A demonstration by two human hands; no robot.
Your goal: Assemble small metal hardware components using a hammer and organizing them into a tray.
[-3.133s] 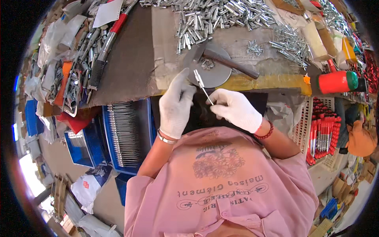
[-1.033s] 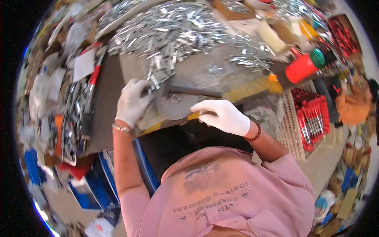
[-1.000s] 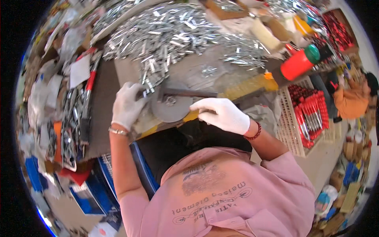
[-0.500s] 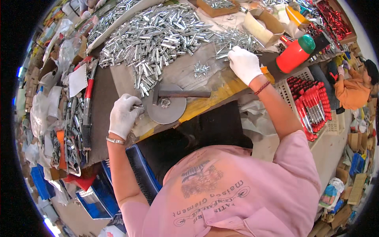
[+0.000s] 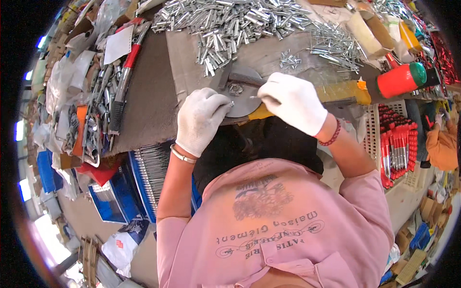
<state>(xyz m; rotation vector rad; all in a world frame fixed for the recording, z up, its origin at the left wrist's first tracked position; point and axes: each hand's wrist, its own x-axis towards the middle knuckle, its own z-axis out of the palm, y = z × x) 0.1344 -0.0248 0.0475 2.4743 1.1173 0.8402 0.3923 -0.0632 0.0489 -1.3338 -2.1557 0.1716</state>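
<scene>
My left hand (image 5: pixel 200 120), in a white glove, pinches a small metal piece (image 5: pixel 232 103) at the near left edge of a round grey metal disc (image 5: pixel 246 106). Across the disc my right hand (image 5: pixel 295 102), gloved too, holds a thin metal pin (image 5: pixel 255 97) between thumb and fingertips, pointing left. A short gap separates the two hands. On the disc lies a hammer (image 5: pixel 244 79), its handle end hidden behind my right hand. Small metal bits (image 5: pixel 235 89) sit beside it. Beyond are a heap of silver metal tubes (image 5: pixel 235 29) and a small group of short pins (image 5: pixel 289 60).
Long thin metal rods (image 5: pixel 333 45) lie at the far right, near an open cardboard box (image 5: pixel 370 36) and a red bottle with a green cap (image 5: pixel 401 80). Tools (image 5: pixel 122 81) crowd the left. A crate of red-handled tools (image 5: pixel 397 141) stands right, with a co-worker in orange (image 5: pixel 442 146) beyond.
My right hand has come from the rods to the near side of the disc, a pin now showing in its fingers. My left hand has moved closer to the disc. The whole view has shifted.
</scene>
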